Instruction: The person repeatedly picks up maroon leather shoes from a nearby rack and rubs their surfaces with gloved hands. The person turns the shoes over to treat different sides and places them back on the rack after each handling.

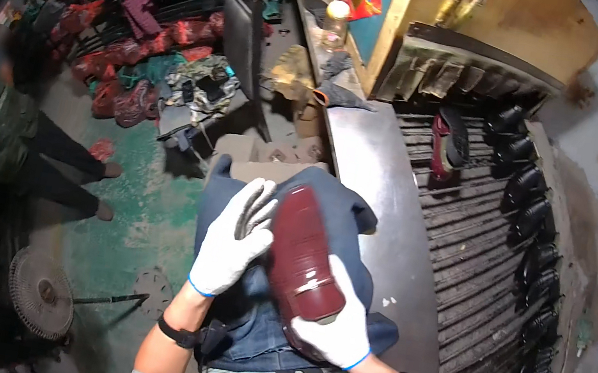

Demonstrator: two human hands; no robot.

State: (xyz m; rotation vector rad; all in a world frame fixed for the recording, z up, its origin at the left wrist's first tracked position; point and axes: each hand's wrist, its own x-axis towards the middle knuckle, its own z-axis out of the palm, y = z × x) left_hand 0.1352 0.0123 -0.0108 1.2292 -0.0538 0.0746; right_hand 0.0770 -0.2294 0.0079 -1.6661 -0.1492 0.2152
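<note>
A dark red shoe (pixel 298 238) lies tilted over my lap, its glossy ridged sole seeming to face up. My right hand (pixel 342 328), in a white glove, grips it around the heel end. The far end of the shoe points away from me. Just left of the shoe is my left hand (pixel 234 243), also white-gloved, with greyish fingertips. Its fingers are stretched out and slightly bent, and nothing is in it. Beneath both hands is blue cloth (pixel 251 329) covering my legs.
A metal ledge (pixel 385 193) runs along my right, beside a slatted conveyor (pixel 455 244) with a red-and-black shoe (pixel 444 144). Several black shoes (pixel 531 217) line its far side. On the left are a fan (pixel 44 294), a standing person (pixel 8 130) and a black chair (pixel 242 43).
</note>
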